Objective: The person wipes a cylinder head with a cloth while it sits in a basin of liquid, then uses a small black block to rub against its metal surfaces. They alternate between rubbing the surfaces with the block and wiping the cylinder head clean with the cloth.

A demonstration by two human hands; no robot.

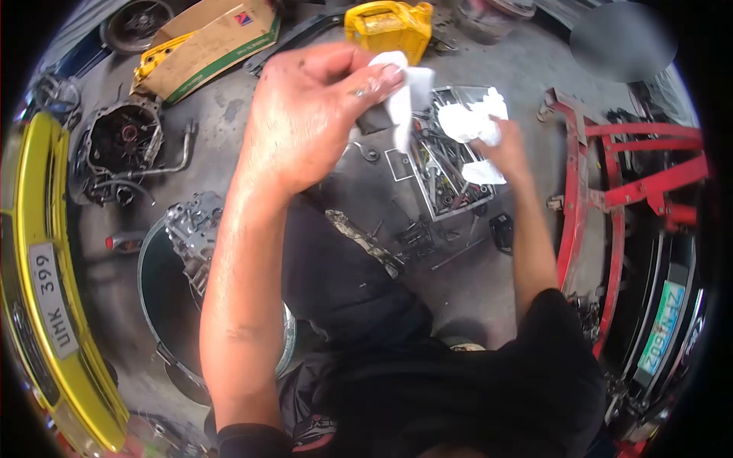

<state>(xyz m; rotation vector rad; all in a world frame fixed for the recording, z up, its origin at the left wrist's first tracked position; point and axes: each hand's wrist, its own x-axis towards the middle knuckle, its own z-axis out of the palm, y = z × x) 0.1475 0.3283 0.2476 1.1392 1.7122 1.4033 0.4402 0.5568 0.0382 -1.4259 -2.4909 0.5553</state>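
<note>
My left hand (313, 114), raised at upper centre and marked with grime, pinches a folded piece of white paper or cloth (401, 107) between thumb and fingers. Farther right, my right hand (504, 149) grips a crumpled white wad (469, 122), partly blurred. Another white piece (483, 172) shows just below that wad. Both sit over a tool tray (456, 208) filled with wrenches and other metal tools. A metal casting (195, 229) rests at the round tub (145, 286), left of my left forearm.
A cardboard box (214, 46) and a yellow container (388, 30) lie at the top. A round housing (126, 137) is on the left floor, near a yellow bumper (46, 229). Red metal frames (573, 191) stand right. Loose parts lie near my legs.
</note>
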